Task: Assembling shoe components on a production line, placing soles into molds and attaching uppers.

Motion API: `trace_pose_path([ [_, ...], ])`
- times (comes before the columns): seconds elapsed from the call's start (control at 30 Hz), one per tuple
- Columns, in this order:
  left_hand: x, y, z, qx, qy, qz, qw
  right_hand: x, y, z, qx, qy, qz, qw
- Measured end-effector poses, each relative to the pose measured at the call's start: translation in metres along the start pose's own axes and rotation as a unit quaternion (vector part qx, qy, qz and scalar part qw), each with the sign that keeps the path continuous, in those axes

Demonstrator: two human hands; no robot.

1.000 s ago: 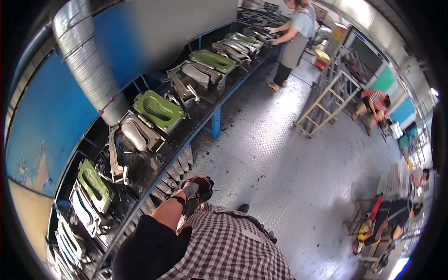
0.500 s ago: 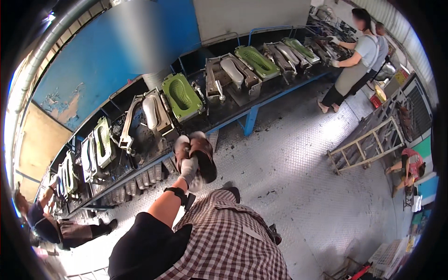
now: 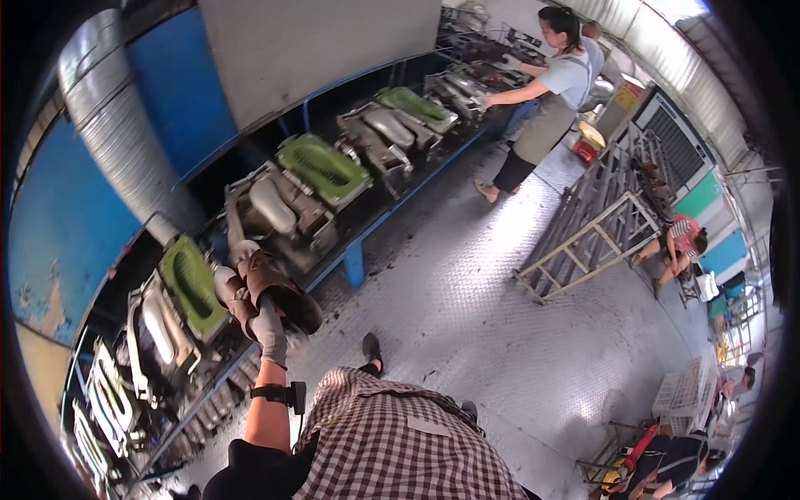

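Observation:
My left hand, in a light grey glove, is closed around a pair of brown strap sandals held out before me. The sandals have dark soles and hang over the front edge of the long workbench. Close beyond them on the bench lie a green sole-shaped mould and an opened metal mould. A dark strap with a small device is around my left wrist. My right hand is out of view.
More green moulds and metal moulds line the bench. A co-worker stands at its far end. To the right are a metal rack and a seated person; white crates and other people are at lower right.
My view has swung right and I have moved along the bench. My left hand still holds the sandals, now farther left in view. People and crates at lower right show more.

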State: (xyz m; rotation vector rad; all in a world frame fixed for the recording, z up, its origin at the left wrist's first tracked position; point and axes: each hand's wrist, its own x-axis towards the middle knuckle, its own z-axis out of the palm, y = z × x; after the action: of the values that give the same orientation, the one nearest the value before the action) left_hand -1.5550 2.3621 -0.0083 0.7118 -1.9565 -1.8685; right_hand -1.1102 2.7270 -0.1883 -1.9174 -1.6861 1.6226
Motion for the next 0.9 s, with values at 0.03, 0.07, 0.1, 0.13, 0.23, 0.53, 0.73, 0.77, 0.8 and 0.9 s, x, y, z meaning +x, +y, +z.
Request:
trace_pose_path([
  [0.03, -0.005, 0.025, 0.029, -0.008, -0.024, 0.011, 1.000, 0.011, -0.007, -0.001, 0.001, 0.013, 0.004, 1.000],
  [0.07, 0.002, 0.038, 0.046, 0.028, -0.048, -0.038, 0.998, 0.017, -0.020, 0.003, -0.003, 0.013, 0.006, 1.000],
  [0.1, 0.009, 0.037, 0.070, 0.022, -0.053, -0.040, 0.998, 0.025, -0.032, 0.004, -0.007, 0.018, 0.005, 1.000],
  [0.13, 0.018, 0.029, 0.096, 0.029, -0.054, -0.012, 0.998, 0.034, -0.040, 0.005, -0.011, 0.023, 0.006, 1.000],
  [0.23, 0.056, 0.006, 0.165, 0.062, -0.109, -0.031, 0.992, 0.063, -0.066, 0.014, -0.025, 0.030, 0.000, 0.999],
  [0.53, 0.047, 0.016, 0.358, -0.016, -0.121, 0.143, 0.982, 0.164, -0.028, 0.016, -0.100, 0.077, -0.154, 0.980],
  [0.73, 0.047, 0.034, 0.379, -0.114, -0.157, 0.060, 0.979, 0.097, -0.175, 0.022, 0.037, 0.153, -0.001, 0.988],
  [0.77, 0.045, 0.048, 0.389, -0.120, -0.153, 0.031, 0.980, 0.092, -0.195, 0.022, 0.019, 0.162, 0.064, 0.985],
  [0.8, 0.036, 0.074, 0.393, -0.094, -0.163, -0.011, 0.982, 0.094, -0.205, 0.017, -0.026, 0.169, 0.080, 0.982],
  [0.9, 0.090, 0.037, 0.421, -0.079, -0.205, -0.098, 0.971, 0.117, -0.224, 0.010, 0.051, 0.160, 0.133, 0.977],
])
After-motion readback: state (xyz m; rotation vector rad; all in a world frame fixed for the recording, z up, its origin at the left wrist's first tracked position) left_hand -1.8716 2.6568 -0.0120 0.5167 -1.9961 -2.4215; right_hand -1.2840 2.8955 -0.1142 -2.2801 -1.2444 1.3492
